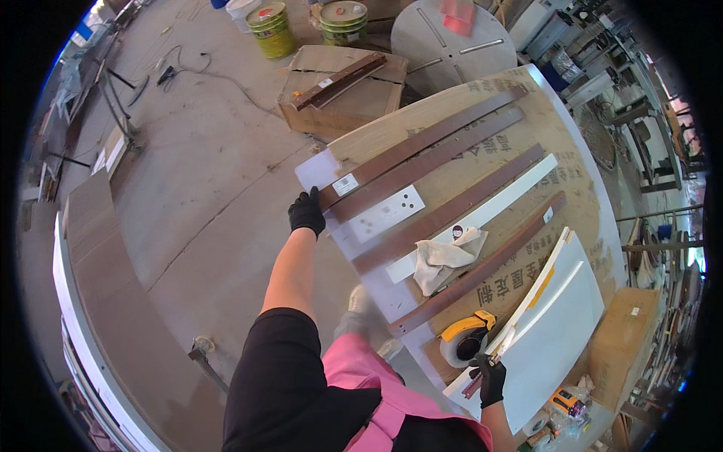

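Note:
My left hand (306,213), in a black glove, grips the near left end of a long brown strip (425,143) that carries a white label. A second brown strip (444,157) lies alongside it on the cardboard-covered table. My right hand (491,380), also gloved in black, is closed over the near end of a white panel (553,324). Something small shows at its fingers, with a dark red piece beneath, and I cannot make out what it holds. Beside that hand sits a yellow tape dispenser (465,337) with a wide roll.
Further brown strips (482,264), a white strip (520,192), a white plate with holes (390,214) and a crumpled cloth (440,264) lie on the table (602,248). Beyond stand a cardboard box (343,83), paint buckets (271,34) and a round disc (452,45). A cable (218,79) crosses the floor.

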Motion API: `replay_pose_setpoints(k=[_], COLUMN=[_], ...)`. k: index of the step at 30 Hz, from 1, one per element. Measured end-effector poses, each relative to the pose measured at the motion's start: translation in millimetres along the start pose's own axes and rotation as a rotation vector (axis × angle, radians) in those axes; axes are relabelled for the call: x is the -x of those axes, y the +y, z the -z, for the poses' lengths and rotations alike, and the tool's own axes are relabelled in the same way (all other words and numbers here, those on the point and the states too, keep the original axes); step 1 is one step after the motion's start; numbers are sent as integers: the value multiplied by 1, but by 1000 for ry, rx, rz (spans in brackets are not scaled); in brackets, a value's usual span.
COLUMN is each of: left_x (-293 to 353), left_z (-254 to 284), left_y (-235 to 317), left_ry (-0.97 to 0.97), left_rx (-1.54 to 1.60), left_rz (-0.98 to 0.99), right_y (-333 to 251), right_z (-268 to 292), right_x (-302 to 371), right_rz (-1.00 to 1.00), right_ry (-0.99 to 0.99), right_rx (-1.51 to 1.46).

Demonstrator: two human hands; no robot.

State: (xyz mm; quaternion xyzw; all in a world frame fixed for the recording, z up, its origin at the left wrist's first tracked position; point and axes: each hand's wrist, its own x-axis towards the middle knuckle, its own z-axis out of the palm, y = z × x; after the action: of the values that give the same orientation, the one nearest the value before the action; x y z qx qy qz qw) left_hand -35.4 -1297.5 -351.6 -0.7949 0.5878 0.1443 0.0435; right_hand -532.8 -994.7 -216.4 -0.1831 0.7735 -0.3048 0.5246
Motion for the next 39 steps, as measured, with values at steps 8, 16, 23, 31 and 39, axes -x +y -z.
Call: replay_pose_setpoints(k=[8,16,23,31,39], left_x=[64,357,554,688,787], left_z=[67,111,122,109,153], left_y=[-7,-25,-108,-163,-295], left_ry=[-264,-335,-184,450,799], left_rx=[365,810,720,418,422], left_rz=[-392,-368,-118,311,470], right_y=[-51,-88,-66,-6,89], right_z=[-53,-154,-231,-330,-405], right_x=[13,0,33,235,463], right_rz=[90,148,133,399,560], right_ry=[-197,-592,-805,-1156,-1851], right_rx=[-105,-344,-385,-47,189])
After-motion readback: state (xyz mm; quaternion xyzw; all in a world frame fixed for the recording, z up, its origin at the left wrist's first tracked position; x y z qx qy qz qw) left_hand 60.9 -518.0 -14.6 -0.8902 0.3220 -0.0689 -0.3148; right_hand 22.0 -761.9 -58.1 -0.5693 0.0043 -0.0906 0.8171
